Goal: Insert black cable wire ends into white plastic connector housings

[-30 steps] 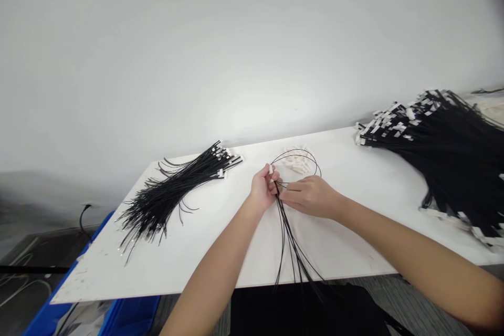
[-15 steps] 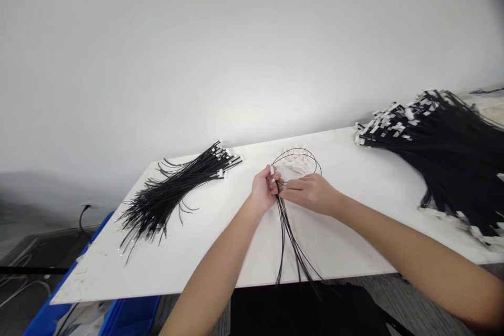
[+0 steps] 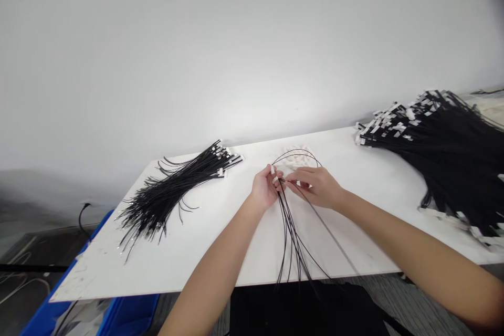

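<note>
My left hand (image 3: 264,189) is closed around a small white connector (image 3: 272,170) and the top of a bunch of thin black wires (image 3: 290,231). The wires hang down past the table's front edge, and a few loop up behind my hands. Beside it, my right hand (image 3: 321,187) pinches the end of a black wire between thumb and fingertips, right by the connector. One loose wire (image 3: 328,231) runs from under those fingers down to the right. My fingers partly hide the connector and the wire ends.
Behind my hands lies a pile of white connectors (image 3: 297,156). A bundle of black wires with white connectors (image 3: 169,194) rests on the left of the white table (image 3: 220,231); a bigger bundle (image 3: 444,152) lies at right. A blue bin (image 3: 132,315) stands below the left edge.
My right hand has shifted slightly up and right, its fingers now pinching at the connector. A loose wire now trails down to the right from it. My left hand has stayed put.
</note>
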The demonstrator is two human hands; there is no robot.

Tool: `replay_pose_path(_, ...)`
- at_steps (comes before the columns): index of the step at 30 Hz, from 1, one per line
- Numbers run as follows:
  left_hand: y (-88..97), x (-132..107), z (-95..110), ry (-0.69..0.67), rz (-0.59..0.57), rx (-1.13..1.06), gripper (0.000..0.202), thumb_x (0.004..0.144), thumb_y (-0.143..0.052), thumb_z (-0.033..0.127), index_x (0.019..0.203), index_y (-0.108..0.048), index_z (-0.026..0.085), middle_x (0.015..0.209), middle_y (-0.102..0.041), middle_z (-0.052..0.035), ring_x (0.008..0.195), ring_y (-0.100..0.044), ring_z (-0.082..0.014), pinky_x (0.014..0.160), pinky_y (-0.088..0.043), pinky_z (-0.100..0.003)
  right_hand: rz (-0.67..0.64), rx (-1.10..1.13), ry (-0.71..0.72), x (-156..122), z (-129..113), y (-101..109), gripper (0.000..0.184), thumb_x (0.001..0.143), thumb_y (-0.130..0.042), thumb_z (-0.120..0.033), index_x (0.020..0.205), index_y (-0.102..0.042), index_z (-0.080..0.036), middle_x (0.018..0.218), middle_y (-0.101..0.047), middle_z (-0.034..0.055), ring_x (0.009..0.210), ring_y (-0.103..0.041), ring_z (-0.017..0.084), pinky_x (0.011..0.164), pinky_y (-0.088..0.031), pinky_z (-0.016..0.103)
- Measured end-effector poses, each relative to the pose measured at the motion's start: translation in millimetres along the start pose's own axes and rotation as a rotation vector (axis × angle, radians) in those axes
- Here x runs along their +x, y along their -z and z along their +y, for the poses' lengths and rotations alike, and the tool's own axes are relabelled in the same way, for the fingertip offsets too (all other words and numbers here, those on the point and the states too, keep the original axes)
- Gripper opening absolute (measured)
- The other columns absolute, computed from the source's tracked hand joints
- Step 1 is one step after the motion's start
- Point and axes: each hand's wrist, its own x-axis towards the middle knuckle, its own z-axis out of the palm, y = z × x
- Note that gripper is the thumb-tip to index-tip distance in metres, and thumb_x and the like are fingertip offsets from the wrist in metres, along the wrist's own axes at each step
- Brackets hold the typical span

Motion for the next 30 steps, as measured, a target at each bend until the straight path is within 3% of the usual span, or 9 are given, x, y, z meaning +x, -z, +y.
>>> replay_pose_path(4,0.3,1,-1,-0.007,0.010,0.000,0.018,0.084,-0.042,0.030,0.071,-0.042,0.017,0.058,-0.043,0.0007,0.041,-0.035,-0.0082,0.042,-0.036,-0.022,0.168,0.261,-0.248,4,-2,1,0.013,0.080,-0.056,-0.030,0.081,-0.064,-0.020,0.078,-0.064,0.0023,0.058,-0.053,0.009,0.049,-0.045,0.020)
replay_pose_path(9,0.7,1,-1,0.001,0.067,0.018,0.016,0.083,-0.043,0.029,0.073,-0.044,0.017,0.061,-0.046,-0.0004,0.042,-0.035,-0.0081,0.046,-0.040,-0.025,0.416,0.520,-0.608,10,1,6,0.024,0.076,-0.060,-0.041,0.080,-0.061,-0.017,0.076,-0.060,0.0022,0.045,-0.049,0.007,0.039,-0.041,0.021)
replay_pose_path(12,0.6,1,-1,-0.003,0.077,0.060,0.016,0.082,-0.045,0.030,0.073,-0.044,0.017,0.063,-0.047,0.0001,0.041,-0.034,-0.0074,0.046,-0.039,-0.025,0.591,0.597,-0.667,16,9,14,0.026,0.077,-0.060,-0.043,0.080,-0.060,-0.018,0.068,-0.054,-0.0008,0.044,-0.048,0.006,0.040,-0.041,0.020)
replay_pose_path(15,0.2,1,-1,-0.014,0.066,0.099,0.016,0.081,-0.047,0.030,0.073,-0.044,0.017,0.062,-0.046,0.0011,0.040,-0.032,-0.0065,0.043,-0.036,-0.023,0.746,0.703,-0.674,22,20,24,0.030,0.077,-0.058,-0.047,0.077,-0.059,-0.017,0.070,-0.053,0.0002,0.053,-0.052,0.007,0.050,-0.049,0.023)
replay_pose_path(18,-0.7,0,-1,-0.022,0.080,0.121,0.016,0.078,-0.052,0.030,0.074,-0.044,0.017,0.062,-0.047,0.0018,0.038,-0.031,-0.0054,0.040,-0.033,-0.022,0.825,0.864,-0.698,25,31,36,0.034,0.075,-0.058,-0.052,0.085,-0.059,-0.019,0.069,-0.051,-0.0011,0.059,-0.053,0.007,0.059,-0.052,0.024)
replay_pose_path(21,-1.3,-1,-1,-0.031,0.083,0.145,0.018,0.075,-0.056,0.031,0.075,-0.045,0.017,0.062,-0.047,0.0027,0.038,-0.031,-0.0046,0.040,-0.032,-0.021,0.776,0.943,-0.751,25,35,43,0.037,0.073,-0.061,-0.051,0.096,-0.058,-0.023,0.062,-0.046,-0.0044,0.047,-0.043,0.004,0.044,-0.043,0.018)
replay_pose_path(25,0.2,-2,0,-0.046,0.043,0.187,0.019,0.072,-0.059,0.032,0.078,-0.048,0.018,0.062,-0.047,0.0038,0.037,-0.031,-0.0042,0.041,-0.033,-0.021,0.533,0.941,-0.806,23,29,41,0.031,0.071,-0.064,-0.044,0.092,-0.061,-0.021,0.054,-0.044,-0.0056,0.036,-0.026,0.002,0.031,-0.021,0.020)
replay_pose_path(28,2.1,-1,0,-0.068,0.002,0.210,0.019,0.072,-0.059,0.032,0.081,-0.049,0.019,0.062,-0.047,0.0042,0.037,-0.031,-0.0044,0.039,-0.031,-0.021,0.344,0.851,-0.790,20,21,36,0.024,0.068,-0.067,-0.039,0.077,-0.066,-0.017,0.047,-0.043,-0.0049,0.036,-0.025,0.003,0.033,-0.020,0.021)
replay_pose_path(30,2.7,0,0,-0.079,-0.011,0.211,0.019,0.072,-0.059,0.033,0.081,-0.048,0.020,0.063,-0.047,0.0043,0.037,-0.031,-0.0045,0.038,-0.029,-0.021,0.283,0.713,-0.750,18,17,33,0.022,0.064,-0.070,-0.037,0.071,-0.068,-0.016,0.051,-0.051,-0.0016,0.041,-0.032,0.004,0.035,-0.024,0.021)
